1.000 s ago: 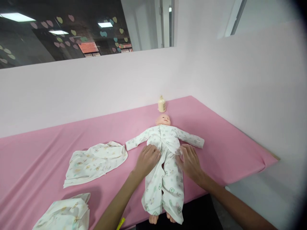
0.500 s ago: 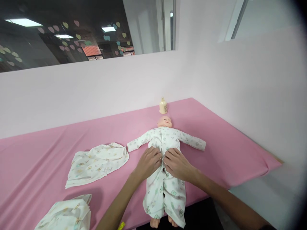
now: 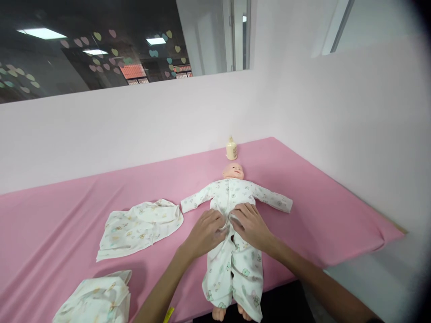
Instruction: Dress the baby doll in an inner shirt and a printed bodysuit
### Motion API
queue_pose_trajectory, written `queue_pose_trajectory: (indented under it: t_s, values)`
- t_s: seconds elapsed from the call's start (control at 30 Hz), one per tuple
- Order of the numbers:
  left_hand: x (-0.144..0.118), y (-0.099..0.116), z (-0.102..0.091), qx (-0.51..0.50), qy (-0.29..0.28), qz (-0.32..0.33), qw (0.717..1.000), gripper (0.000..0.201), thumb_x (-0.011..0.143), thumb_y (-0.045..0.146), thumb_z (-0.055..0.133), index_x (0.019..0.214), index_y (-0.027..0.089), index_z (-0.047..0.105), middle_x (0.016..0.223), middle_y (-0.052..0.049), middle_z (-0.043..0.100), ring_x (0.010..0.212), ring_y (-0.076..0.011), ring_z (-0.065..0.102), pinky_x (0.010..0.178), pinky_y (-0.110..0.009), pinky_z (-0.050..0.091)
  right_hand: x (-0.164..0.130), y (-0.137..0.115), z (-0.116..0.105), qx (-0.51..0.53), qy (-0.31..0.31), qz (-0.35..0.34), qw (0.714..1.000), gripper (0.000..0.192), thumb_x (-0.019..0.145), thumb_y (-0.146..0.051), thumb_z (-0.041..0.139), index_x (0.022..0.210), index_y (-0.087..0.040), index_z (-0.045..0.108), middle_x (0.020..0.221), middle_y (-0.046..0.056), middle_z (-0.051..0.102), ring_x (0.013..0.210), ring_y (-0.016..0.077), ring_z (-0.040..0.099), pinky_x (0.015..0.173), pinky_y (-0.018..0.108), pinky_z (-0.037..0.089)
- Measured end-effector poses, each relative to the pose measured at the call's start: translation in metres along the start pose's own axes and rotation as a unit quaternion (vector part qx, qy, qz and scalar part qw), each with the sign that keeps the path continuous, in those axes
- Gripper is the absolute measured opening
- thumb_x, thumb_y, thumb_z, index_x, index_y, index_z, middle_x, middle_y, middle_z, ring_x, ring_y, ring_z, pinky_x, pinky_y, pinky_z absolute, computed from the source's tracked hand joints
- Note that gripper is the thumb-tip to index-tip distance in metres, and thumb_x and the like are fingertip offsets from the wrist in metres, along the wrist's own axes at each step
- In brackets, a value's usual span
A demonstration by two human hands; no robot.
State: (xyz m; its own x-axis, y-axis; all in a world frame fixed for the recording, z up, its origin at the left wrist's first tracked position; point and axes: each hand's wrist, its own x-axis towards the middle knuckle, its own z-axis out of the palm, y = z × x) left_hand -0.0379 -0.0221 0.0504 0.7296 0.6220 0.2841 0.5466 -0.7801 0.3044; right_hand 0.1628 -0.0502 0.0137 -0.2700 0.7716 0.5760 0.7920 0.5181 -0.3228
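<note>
While both hands' fingers pinch romper (image 3: 235, 264) front: left hand (image 3: 206, 232), right hand (image 3: 251, 225); one doll (image 3: 233, 171), one bottle (image 3: 231, 149), two loose garments (image 3: 141, 227).

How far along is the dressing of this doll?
Done: the doll has both arms and legs inside the printed romper. In hand: the left hand and right hand pinch the front edges together at the waist. Left: the front below the hands looks partly open.

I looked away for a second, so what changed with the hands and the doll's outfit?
The right hand slid left to meet the left hand at the waist of the romper, drawing its front flaps together. The doll, bottle and loose garment stayed put.
</note>
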Motion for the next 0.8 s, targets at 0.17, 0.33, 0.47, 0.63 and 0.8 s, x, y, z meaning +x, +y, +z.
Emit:
queue_pose_trajectory:
  t_s: [0.17, 0.33, 0.47, 0.63, 0.8]
  values:
    - [0.003, -0.018, -0.001, -0.327, 0.116, -0.240, 0.907, 0.021, 0.092, 0.036, 0.052, 0.082, 0.019, 0.061, 0.086, -0.002, 0.062, 0.081, -0.0147, 0.055, 0.076, -0.028, 0.043, -0.009, 0.018, -0.004, 0.153, 0.105, 0.135, 0.973, 0.013, 0.093, -0.025, 0.049, 0.094, -0.022, 0.062, 0.101, 0.007, 0.062, 0.101, 0.0233, 0.055, 0.093, 0.043, 0.045]
    - [0.017, -0.057, 0.028, -0.597, 0.217, -0.402, 0.660, 0.022, 0.089, 0.034, 0.059, 0.096, 0.014, 0.067, 0.097, -0.009, 0.068, 0.088, -0.0164, 0.063, 0.083, -0.028, 0.050, -0.021, 0.056, -0.003, 0.437, 0.175, 0.471, 0.746, 0.026, 0.083, -0.042, 0.064, 0.100, -0.023, 0.065, 0.111, 0.008, 0.066, 0.108, 0.0274, 0.060, 0.097, 0.047, 0.051]
    - [0.032, -0.068, 0.044, -0.686, 0.202, -0.427, 0.553, 0.031, 0.086, 0.038, 0.065, 0.105, 0.014, 0.067, 0.105, -0.010, 0.070, 0.096, -0.0191, 0.066, 0.087, -0.028, 0.053, -0.022, 0.078, 0.010, 0.548, 0.159, 0.525, 0.632, 0.023, 0.082, -0.042, 0.062, 0.095, -0.023, 0.065, 0.109, 0.009, 0.070, 0.109, 0.0255, 0.065, 0.101, 0.044, 0.053]
    - [0.052, -0.067, 0.049, -0.701, 0.216, -0.425, 0.530, 0.038, 0.083, 0.042, 0.068, 0.109, 0.014, 0.064, 0.099, -0.009, 0.072, 0.096, -0.0212, 0.068, 0.088, -0.031, 0.054, -0.005, 0.090, 0.026, 0.591, 0.192, 0.518, 0.588, 0.023, 0.083, -0.046, 0.058, 0.093, -0.025, 0.061, 0.109, 0.009, 0.070, 0.112, 0.0243, 0.065, 0.101, 0.040, 0.055]
    - [0.072, -0.062, 0.051, -0.730, 0.222, -0.381, 0.522, 0.039, 0.087, 0.043, 0.059, 0.113, 0.013, 0.064, 0.098, -0.011, 0.072, 0.095, -0.0246, 0.069, 0.089, -0.036, 0.053, 0.013, 0.085, 0.037, 0.613, 0.173, 0.456, 0.621, 0.039, 0.086, -0.060, 0.046, 0.097, -0.025, 0.062, 0.109, 0.008, 0.071, 0.107, 0.0267, 0.066, 0.089, 0.042, 0.059]
